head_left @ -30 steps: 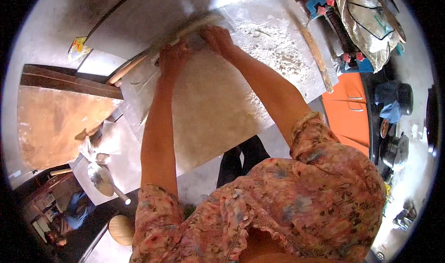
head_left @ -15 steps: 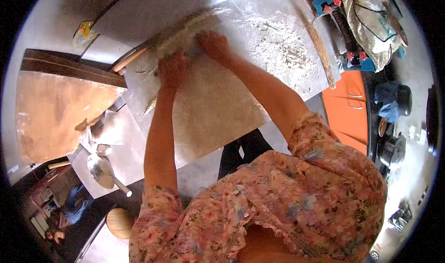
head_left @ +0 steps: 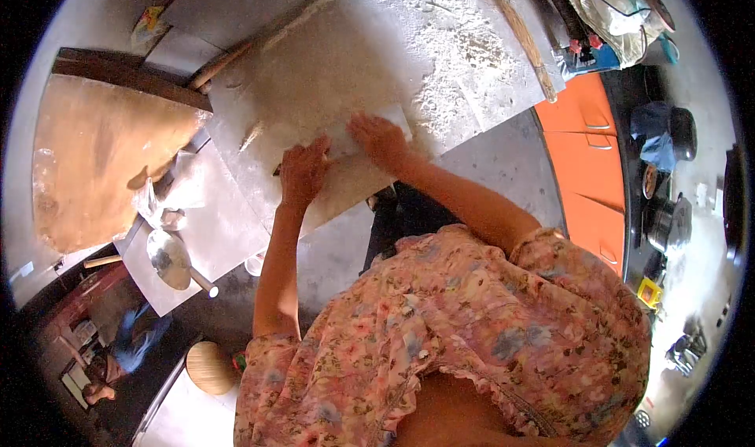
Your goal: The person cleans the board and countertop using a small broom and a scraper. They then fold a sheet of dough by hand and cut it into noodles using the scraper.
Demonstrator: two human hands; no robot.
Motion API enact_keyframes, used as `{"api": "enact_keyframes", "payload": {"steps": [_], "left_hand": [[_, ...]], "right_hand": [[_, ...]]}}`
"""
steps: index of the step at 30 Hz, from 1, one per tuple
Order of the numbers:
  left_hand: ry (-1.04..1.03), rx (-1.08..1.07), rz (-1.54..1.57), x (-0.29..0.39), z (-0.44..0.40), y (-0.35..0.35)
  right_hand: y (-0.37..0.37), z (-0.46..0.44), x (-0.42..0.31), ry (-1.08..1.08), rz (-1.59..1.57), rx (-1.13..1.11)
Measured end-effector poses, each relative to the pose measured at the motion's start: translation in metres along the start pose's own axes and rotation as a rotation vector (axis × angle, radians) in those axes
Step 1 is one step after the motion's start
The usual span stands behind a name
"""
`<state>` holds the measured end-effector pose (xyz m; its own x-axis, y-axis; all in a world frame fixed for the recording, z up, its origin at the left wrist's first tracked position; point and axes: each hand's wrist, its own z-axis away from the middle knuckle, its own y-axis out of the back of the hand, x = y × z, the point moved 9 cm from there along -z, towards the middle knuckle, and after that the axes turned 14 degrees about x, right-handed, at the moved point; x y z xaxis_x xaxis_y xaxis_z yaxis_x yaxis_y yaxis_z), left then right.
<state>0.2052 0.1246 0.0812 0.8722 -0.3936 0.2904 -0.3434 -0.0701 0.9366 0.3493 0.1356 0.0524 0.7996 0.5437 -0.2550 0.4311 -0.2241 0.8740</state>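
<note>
Near the front edge of the desk [head_left: 236, 124], our left hand [head_left: 304, 171] and right hand [head_left: 379, 140] lie part-curled; we cannot tell their grip. Loose flour [head_left: 464, 61] lies beyond; overlong strokes toward us could spill it.

One left hand [head_left: 304, 170] and one right hand [head_left: 379, 142] — two bare hands in all. One floured worktop [head_left: 511, 83], one tan board [head_left: 110, 160], one metal scoop [head_left: 167, 260], one rough wooden stick [head_left: 525, 44] and one round wooden disc [head_left: 210, 368]. Three handles [head_left: 598, 127] on the orange cupboard [head_left: 578, 164]. At least two pots [head_left: 665, 225] — one black, one steel — and one other person [head_left: 138, 341].
</note>
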Motion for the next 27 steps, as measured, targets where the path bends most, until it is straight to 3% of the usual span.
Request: {"api": "enact_keyframes", "payload": {"steps": [4,7,9,11,13,15,17,19,24,27], "left_hand": [[-0.091,-0.017,0.185,0.022,0.026,0.02],[-0.088,-0.229,-0.101,0.026,-0.011,0.006],[-0.226,0.139,0.028,0.001,-0.047,-0.014],[-0.174,0.169,0.084,-0.012,-0.107,-0.032],[-0.267,0.161,-0.108,0.005,-0.145,-0.017],[-0.338,0.183,-0.141,0.018,-0.148,-0.013],[-0.395,0.242,-0.033,0.02,-0.123,-0.002],[-0.437,0.301,0.077,0.049,-0.071,0.02],[-0.34,0.147,0.152,0.104,0.019,-0.012],[-0.264,0.192,0.203,0.125,0.023,-0.02]], "right_hand": [[0.034,0.044,-0.032,-0.046,-0.063,0.064],[0.011,0.028,-0.013,-0.052,0.056,-0.067],[0.005,0.001,0.026,-0.018,0.115,0.218],[0.0,-0.05,0.077,-0.119,0.111,0.083],[-0.005,-0.085,0.114,-0.22,0.067,-0.251],[0.012,-0.075,0.104,-0.17,0.075,-0.137],[0.044,-0.054,0.071,-0.066,0.248,0.052],[0.051,-0.002,0.041,-0.003,0.173,0.242],[0.093,0.099,0.01,-0.274,-0.02,0.142],[0.091,0.109,0.027,-0.176,0.023,0.162]]}}
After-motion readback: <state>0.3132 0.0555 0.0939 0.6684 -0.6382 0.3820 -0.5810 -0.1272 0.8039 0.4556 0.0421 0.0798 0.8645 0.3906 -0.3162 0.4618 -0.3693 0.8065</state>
